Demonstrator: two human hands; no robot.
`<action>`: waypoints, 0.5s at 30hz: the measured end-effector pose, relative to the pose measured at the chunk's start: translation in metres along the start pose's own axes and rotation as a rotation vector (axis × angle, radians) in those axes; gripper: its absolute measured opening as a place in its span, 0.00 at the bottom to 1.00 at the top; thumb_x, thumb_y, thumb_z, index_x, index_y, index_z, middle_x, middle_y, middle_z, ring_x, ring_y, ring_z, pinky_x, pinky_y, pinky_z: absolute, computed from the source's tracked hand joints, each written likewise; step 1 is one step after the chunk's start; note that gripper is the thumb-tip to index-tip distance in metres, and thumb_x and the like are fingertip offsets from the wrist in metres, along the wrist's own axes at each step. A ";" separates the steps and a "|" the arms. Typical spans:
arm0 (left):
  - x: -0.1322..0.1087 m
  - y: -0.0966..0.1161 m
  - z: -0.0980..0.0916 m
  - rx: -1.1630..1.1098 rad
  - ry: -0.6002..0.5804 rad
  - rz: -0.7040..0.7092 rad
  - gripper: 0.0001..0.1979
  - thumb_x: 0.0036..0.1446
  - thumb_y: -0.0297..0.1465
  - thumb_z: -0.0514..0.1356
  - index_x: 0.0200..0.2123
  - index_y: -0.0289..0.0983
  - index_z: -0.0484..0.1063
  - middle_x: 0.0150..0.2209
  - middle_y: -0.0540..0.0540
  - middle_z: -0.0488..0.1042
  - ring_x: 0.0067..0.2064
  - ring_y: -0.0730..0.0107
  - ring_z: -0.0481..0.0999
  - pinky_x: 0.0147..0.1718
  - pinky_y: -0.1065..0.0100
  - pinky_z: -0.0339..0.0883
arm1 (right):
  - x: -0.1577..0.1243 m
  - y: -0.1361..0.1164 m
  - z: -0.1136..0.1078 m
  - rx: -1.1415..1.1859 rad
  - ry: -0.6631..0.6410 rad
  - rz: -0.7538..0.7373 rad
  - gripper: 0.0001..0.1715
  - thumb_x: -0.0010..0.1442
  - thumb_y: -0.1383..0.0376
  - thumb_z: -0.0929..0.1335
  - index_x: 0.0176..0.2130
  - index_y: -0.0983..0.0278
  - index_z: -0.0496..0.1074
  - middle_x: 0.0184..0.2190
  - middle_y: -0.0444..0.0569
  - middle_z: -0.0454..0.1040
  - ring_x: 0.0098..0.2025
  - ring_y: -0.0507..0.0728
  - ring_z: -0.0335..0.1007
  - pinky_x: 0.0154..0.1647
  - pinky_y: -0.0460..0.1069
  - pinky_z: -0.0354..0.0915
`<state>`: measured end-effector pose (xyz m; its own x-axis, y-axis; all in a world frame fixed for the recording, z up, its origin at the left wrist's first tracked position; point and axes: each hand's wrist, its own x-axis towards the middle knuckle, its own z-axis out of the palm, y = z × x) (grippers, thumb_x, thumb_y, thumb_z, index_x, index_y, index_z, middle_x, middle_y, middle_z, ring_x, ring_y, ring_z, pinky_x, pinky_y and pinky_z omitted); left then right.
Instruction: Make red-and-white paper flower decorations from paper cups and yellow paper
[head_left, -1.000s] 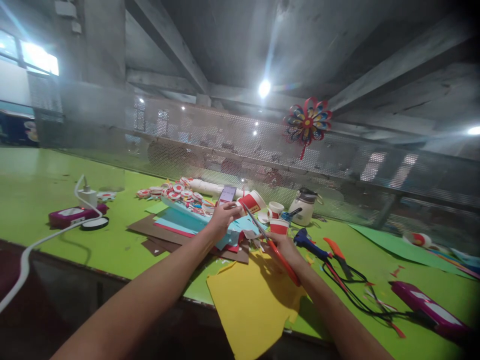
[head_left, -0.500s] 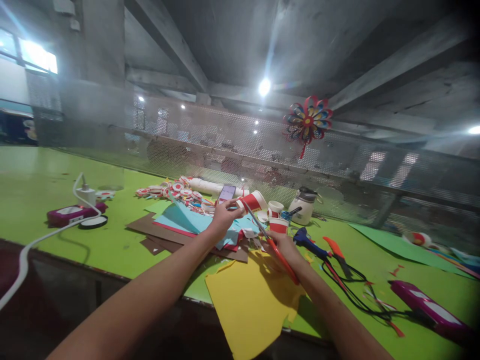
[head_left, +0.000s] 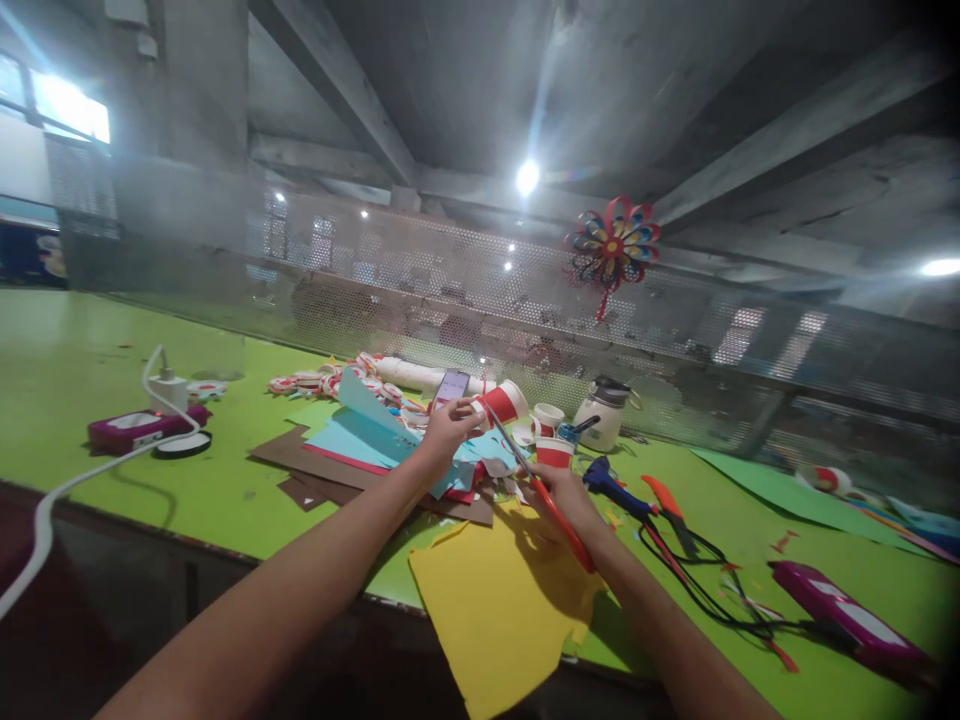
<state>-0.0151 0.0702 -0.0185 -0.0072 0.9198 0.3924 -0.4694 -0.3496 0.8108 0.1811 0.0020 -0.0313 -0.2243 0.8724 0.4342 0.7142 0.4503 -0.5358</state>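
My left hand (head_left: pixel 452 430) grips a red and white paper cup (head_left: pixel 502 404), which is tilted on its side above the papers. In my right hand (head_left: pixel 562 492) are orange-handled scissors (head_left: pixel 564 528), their blades reaching up to the cup's side near its base. Under my hands lie light blue sheets (head_left: pixel 358 436), brown sheets (head_left: pixel 289 452) and white scraps. A large yellow sheet (head_left: pixel 491 610) hangs over the table's front edge. Just beyond my right hand stands another red and white cup (head_left: pixel 555 452).
On the green table (head_left: pixel 247 500) are a phone (head_left: pixel 452 386), a thermos jug (head_left: pixel 602 412), a blue glue gun (head_left: pixel 616 490), an orange-handled tool (head_left: pixel 670 510), purple power strips (head_left: pixel 851 612) with cables, and a pile of red-white paper pieces (head_left: pixel 319 381).
The whole view has shifted slightly. My hands, the cup and the scissors keep almost the same positions relative to each other.
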 end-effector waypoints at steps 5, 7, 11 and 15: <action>0.004 -0.001 -0.004 0.013 0.007 0.010 0.22 0.38 0.32 0.71 0.38 0.33 0.72 0.31 0.43 0.76 0.33 0.65 0.76 0.36 0.61 0.71 | 0.001 -0.001 -0.001 -0.007 -0.007 0.013 0.15 0.49 0.63 0.66 0.34 0.67 0.79 0.24 0.47 0.77 0.28 0.59 0.72 0.29 0.48 0.62; 0.005 -0.003 -0.004 0.039 0.006 0.034 0.23 0.36 0.31 0.71 0.38 0.33 0.73 0.33 0.43 0.77 0.33 0.65 0.76 0.36 0.62 0.70 | 0.002 0.001 -0.001 0.000 -0.015 0.011 0.15 0.49 0.63 0.66 0.35 0.67 0.78 0.25 0.47 0.77 0.28 0.59 0.72 0.29 0.48 0.63; 0.005 -0.005 -0.003 0.093 0.013 0.089 0.23 0.35 0.31 0.71 0.38 0.33 0.74 0.34 0.42 0.77 0.34 0.65 0.76 0.35 0.64 0.70 | 0.004 0.006 0.002 0.015 -0.018 0.008 0.16 0.51 0.61 0.66 0.35 0.66 0.78 0.26 0.47 0.78 0.30 0.60 0.73 0.30 0.49 0.64; 0.003 -0.005 0.000 0.139 0.037 0.131 0.21 0.36 0.29 0.70 0.38 0.33 0.74 0.34 0.43 0.77 0.34 0.66 0.75 0.35 0.66 0.70 | 0.005 0.008 0.002 0.013 -0.016 0.013 0.16 0.50 0.62 0.66 0.36 0.67 0.78 0.26 0.48 0.78 0.30 0.61 0.74 0.30 0.50 0.64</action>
<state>-0.0133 0.0750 -0.0213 -0.0936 0.8697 0.4847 -0.3359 -0.4858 0.8069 0.1845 0.0102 -0.0356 -0.2254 0.8811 0.4157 0.7087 0.4410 -0.5507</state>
